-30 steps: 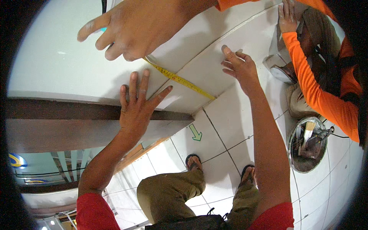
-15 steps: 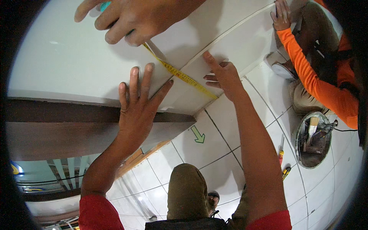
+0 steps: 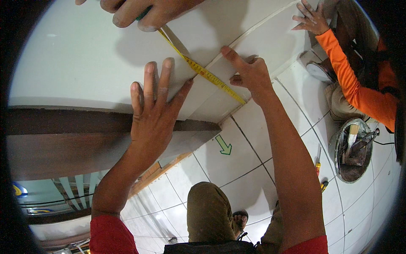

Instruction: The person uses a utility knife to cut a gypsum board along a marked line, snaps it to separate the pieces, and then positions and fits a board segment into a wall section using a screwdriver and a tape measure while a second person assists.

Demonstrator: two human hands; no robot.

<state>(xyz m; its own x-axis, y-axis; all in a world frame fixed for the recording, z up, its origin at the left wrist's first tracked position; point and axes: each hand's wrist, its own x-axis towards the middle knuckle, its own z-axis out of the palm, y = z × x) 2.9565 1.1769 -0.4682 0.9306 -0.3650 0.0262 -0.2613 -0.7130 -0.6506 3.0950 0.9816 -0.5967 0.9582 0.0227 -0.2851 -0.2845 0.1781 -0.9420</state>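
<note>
My left hand [image 3: 154,110] lies open against the white wall [image 3: 84,72], fingers spread. Its thumb tip reaches the end of the pale skirting board's [image 3: 275,46] top edge. My right hand [image 3: 253,78] is at the board, with the thumb stretched to its top edge and the other fingers partly curled in front of it; nothing shows in its grasp. Between my hands a yellow tape measure blade [image 3: 207,75] slants down across the board toward the floor. Another person's hand [image 3: 156,10] at the top holds the tape's case, mostly hidden by the fingers.
At right, an orange-sleeved person's hand [image 3: 312,19] is by the board's far end. A bucket [image 3: 338,148] with a paintbrush [image 3: 352,137], a screwdriver [image 3: 318,168] and a cutter knife [image 3: 324,185] are on the tiled floor [image 3: 249,178]. A dark wooden ledge [image 3: 67,148] juts out at left.
The other person's hand with the tape case has shifted up and left in view. The orange-sleeved person's hand has spread its fingers. My hands stay nearly in place; the view has shifted slightly.
</note>
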